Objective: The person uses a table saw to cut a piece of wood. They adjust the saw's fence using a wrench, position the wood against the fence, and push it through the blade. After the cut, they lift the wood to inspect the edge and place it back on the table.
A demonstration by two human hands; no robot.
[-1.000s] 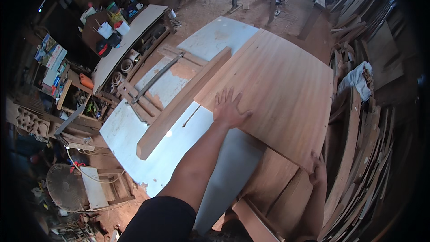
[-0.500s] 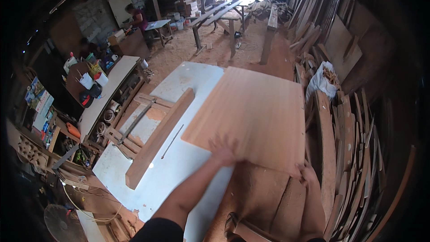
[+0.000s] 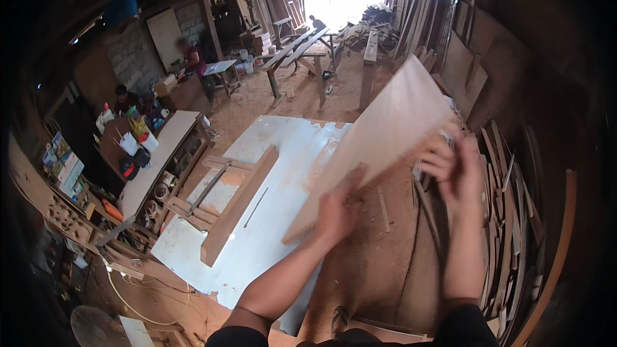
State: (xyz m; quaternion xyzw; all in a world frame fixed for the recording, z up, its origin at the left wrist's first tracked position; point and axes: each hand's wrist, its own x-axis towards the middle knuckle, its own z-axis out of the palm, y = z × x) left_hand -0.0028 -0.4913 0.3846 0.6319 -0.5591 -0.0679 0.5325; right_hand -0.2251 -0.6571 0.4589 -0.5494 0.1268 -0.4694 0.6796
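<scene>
A flat wooden panel (image 3: 389, 132) is tilted up above the right side of the white work surface (image 3: 292, 173), its lower left corner close to that surface. My left hand (image 3: 339, 211) is closed on the panel's near edge. Beside its right edge is my right hand (image 3: 453, 166), fingers spread and blurred; whether they touch the panel is unclear. On the white surface lie a thick wooden bar (image 3: 241, 202) and a thin dark rod (image 3: 256, 207). Left of the bar is a wooden frame (image 3: 193, 212) with a dark metal strip across it.
Upright wood strips (image 3: 504, 218) crowd the right side. At left stands a long bench (image 3: 164, 148) with containers. Two people work at the back left and another figure is near the bright opening. Trestles (image 3: 315, 67) with planks stand ahead.
The panel has gone from lying nearly flat to tilted up, its right side raised. My right hand has risen from its near right corner and its fingers have spread. My view has shifted slightly.
</scene>
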